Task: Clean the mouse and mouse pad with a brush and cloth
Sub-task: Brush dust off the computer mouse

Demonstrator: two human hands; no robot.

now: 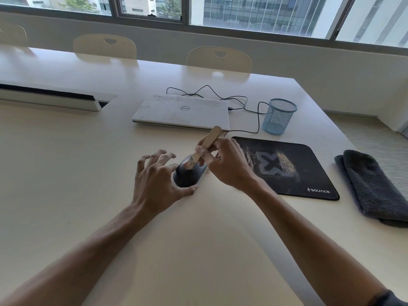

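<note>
— Where's the mouse (186, 176)?

— On the tabletop (88, 173), just left of the pad (287, 168), not on it. Its long axis runs away from me and a little right, front end far. My left hand (156, 180) steadies it with thumb and a fingertip, the other fingers spread loose above.

— And the brush (205, 146)?

— My right hand (227, 164) pinches its wooden handle. The handle slants up and away to the right; the bristles rest on the mouse's top.

— Anything around?

— A closed laptop (183, 111) behind, its cable (242, 102) looping past a blue mesh cup (279, 117). The folded grey cloth (373, 186) lies right of the pad, apart. There is pale grit on the pad.
</note>
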